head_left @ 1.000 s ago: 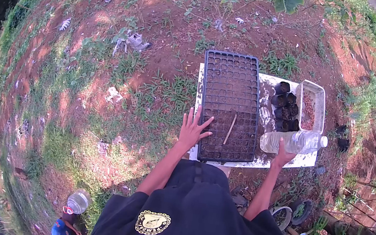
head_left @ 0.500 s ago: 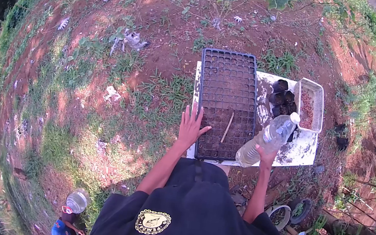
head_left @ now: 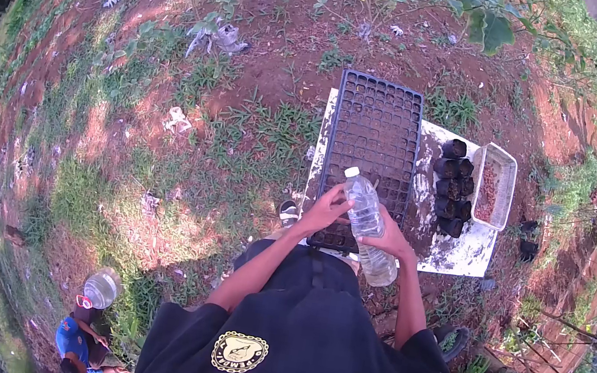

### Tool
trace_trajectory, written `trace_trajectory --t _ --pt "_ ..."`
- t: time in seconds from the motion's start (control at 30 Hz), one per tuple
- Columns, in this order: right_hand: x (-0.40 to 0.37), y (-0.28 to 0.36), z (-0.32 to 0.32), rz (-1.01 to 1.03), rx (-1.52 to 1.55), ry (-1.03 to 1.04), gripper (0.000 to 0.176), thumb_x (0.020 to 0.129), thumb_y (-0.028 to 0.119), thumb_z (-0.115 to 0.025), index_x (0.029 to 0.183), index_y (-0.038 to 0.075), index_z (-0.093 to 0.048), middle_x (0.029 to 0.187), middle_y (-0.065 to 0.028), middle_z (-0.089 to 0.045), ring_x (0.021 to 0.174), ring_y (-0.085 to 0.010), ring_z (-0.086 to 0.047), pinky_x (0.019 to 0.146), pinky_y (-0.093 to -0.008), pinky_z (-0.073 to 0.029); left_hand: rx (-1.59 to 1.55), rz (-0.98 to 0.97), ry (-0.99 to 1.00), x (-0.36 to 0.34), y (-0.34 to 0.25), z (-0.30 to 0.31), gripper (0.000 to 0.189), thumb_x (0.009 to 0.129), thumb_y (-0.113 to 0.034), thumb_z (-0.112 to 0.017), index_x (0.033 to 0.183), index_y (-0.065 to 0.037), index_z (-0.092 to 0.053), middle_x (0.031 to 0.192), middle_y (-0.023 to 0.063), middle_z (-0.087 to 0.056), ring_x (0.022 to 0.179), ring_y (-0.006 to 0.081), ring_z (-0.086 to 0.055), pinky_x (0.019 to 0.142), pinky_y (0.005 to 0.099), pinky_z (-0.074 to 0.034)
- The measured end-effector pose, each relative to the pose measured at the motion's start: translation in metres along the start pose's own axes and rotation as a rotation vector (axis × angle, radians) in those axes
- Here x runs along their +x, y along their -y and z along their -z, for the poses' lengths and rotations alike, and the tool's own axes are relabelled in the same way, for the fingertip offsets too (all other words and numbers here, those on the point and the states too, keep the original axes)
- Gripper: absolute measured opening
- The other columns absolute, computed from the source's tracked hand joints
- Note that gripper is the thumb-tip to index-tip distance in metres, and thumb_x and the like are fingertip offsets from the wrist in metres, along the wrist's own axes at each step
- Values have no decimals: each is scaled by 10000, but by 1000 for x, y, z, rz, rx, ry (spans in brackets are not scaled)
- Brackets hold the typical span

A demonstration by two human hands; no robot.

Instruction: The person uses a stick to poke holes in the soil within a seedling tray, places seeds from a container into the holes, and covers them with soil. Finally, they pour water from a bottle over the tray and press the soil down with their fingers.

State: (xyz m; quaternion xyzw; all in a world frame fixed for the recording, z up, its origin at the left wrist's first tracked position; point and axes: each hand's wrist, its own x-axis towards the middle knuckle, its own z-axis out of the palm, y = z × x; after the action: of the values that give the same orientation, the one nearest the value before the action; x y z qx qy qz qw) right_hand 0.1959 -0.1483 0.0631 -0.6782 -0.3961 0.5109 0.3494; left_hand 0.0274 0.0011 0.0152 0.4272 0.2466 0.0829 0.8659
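Observation:
My right hand [head_left: 389,236] is wrapped round a clear plastic water bottle [head_left: 366,210], which tilts with its white cap [head_left: 351,172] pointing up and to the left. Close against the upper side of the bottle is my left hand [head_left: 325,212], its fingers and thumb apart and the fingertips right at the bottle's shoulder. Beneath both hands lies a black seedling tray [head_left: 376,121], its many cells filled with dark soil. The bottle and hands cover part of the tray's near end.
The tray rests on a white, soil-smeared table [head_left: 469,258]. Right of it stand several black pots [head_left: 452,169] and a white basket [head_left: 511,195] of reddish bits. A person in blue [head_left: 76,342] is at lower left beside a large clear bottle [head_left: 103,287]. Leaves overhang the top right.
The bottle has come leftward over the tray in my right hand, its cap now tipped left. My left hand has left the tray's edge and moved up to the bottle. The view has shifted slightly.

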Motion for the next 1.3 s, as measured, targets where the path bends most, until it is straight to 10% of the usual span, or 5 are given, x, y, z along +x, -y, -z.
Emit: trace_trajectory --t 1.3 --pt "40 32 22 -114 -64 162 924 682 274 -801 1451 34 -347 1323 -116 -534 1188 -197 -517 1034 -353 -385 -134 12 -149 11 -1 2 497 996 -313 -540 1387 -81 -340 1199 137 -546 967 193 -625 798 339 -572"
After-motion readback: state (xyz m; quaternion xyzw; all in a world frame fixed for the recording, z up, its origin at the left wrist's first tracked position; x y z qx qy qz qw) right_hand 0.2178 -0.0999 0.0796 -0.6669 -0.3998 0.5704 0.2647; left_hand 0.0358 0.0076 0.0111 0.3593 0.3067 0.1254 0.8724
